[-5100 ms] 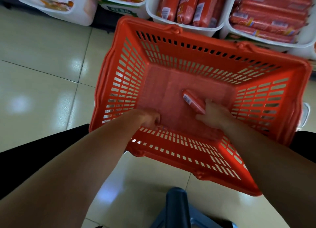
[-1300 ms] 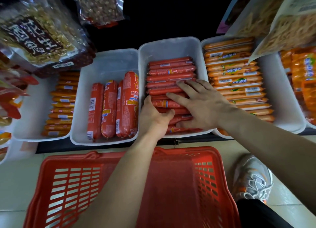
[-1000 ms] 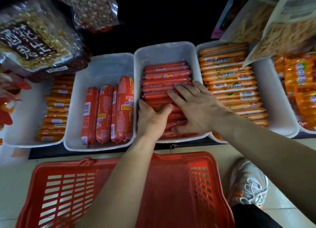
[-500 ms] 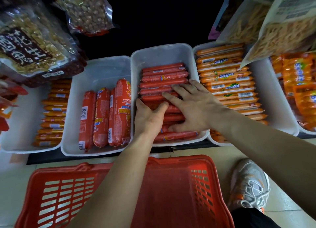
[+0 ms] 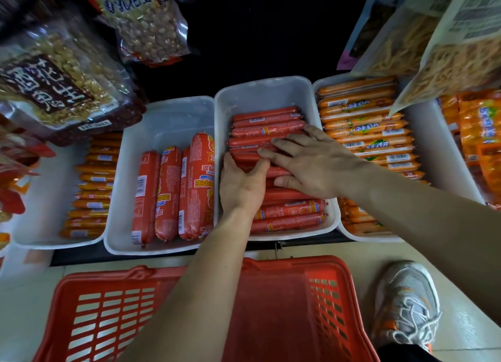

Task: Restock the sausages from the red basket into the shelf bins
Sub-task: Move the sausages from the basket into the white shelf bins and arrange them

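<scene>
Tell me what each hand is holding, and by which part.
Nothing is held. The right hand lies flat on the thin red sausages in the middle bin; the left hand presses against their left ends.

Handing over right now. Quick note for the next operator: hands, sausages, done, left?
Right hand: flat, fingers straight, on the thin sausages in the middle bin.
Left hand: at those sausages' left ends; fingers hidden, grip unclear.
Basket: on the floor before the bin; no sausages in the part that shows.
Done: middle bin mostly full.
Left: probably square the row, then check the basket behind the left arm.
</scene>
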`<state>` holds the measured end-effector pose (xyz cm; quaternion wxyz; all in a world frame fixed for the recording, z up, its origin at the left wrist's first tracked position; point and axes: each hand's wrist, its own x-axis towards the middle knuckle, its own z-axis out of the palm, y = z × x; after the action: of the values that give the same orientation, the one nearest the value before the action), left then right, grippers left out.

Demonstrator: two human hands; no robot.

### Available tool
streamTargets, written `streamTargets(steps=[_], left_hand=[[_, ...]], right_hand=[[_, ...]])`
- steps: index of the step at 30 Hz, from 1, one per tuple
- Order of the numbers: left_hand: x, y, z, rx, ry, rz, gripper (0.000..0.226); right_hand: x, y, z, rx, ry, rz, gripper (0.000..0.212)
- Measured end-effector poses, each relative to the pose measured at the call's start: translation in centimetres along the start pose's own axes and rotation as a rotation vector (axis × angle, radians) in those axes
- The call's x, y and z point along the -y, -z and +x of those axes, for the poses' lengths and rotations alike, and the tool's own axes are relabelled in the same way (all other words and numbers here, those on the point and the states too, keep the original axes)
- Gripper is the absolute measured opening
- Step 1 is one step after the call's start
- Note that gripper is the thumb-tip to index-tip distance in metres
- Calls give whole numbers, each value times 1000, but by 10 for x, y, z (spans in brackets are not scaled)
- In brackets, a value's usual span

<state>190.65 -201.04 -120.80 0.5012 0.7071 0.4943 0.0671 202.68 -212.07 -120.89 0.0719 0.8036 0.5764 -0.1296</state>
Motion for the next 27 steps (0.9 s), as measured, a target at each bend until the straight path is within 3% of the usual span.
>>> streamTargets(steps=[5, 8, 10, 13, 15, 18, 20, 23, 27], left_hand=[[1, 10, -2, 63, 32, -95, 53], [7, 15, -8, 74, -41, -81, 54], [13, 20, -11, 104, -126, -32, 65], [21, 27, -19, 164, -212, 49, 52], [27, 26, -23, 221, -243, 169, 60], [27, 21, -19, 230, -257, 370, 79], [26, 19, -11, 182, -294, 392, 79], [22, 18, -7, 120, -359, 360, 71], [16, 22, -9, 74, -359, 297, 65]], right_hand=[[4, -1, 2, 5, -6, 17, 64], [4, 0, 7, -58, -31, -13, 62], [-1, 3, 14, -91, -57, -39, 60], [-9, 14, 29, -81, -165, -59, 62], [-12, 21, 34, -112, -224, -94, 64], [-5, 23, 15, -242, -128, -10, 67], [2, 18, -6, -165, -43, 81, 76], [7, 2, -22, 55, -46, 25, 95], [-2, 3, -7, 68, -65, -109, 93]])
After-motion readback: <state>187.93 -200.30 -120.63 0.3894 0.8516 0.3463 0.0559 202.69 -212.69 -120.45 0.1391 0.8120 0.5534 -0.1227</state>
